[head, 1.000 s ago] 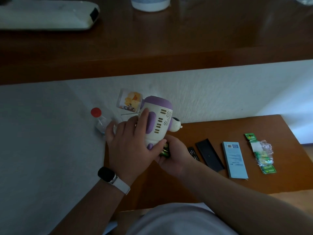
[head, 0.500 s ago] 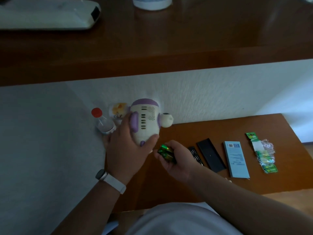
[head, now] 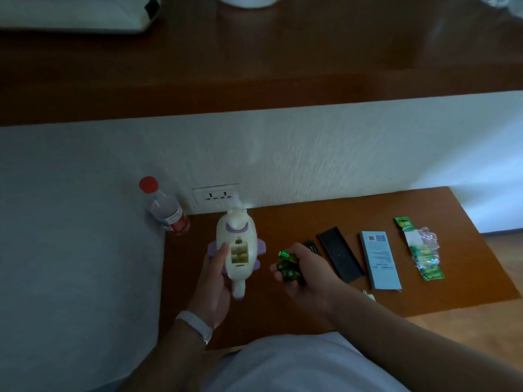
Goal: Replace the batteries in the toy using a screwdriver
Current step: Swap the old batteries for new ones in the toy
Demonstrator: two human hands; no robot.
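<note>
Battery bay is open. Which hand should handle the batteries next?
Right, probably. The right hand holds the batteries just beside the toy, while the left hand grips the toy with its open bay facing up.

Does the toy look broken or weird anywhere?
Not broken, but the toy in the left hand has its battery compartment open and empty; the green batteries sit in the right hand.
</note>
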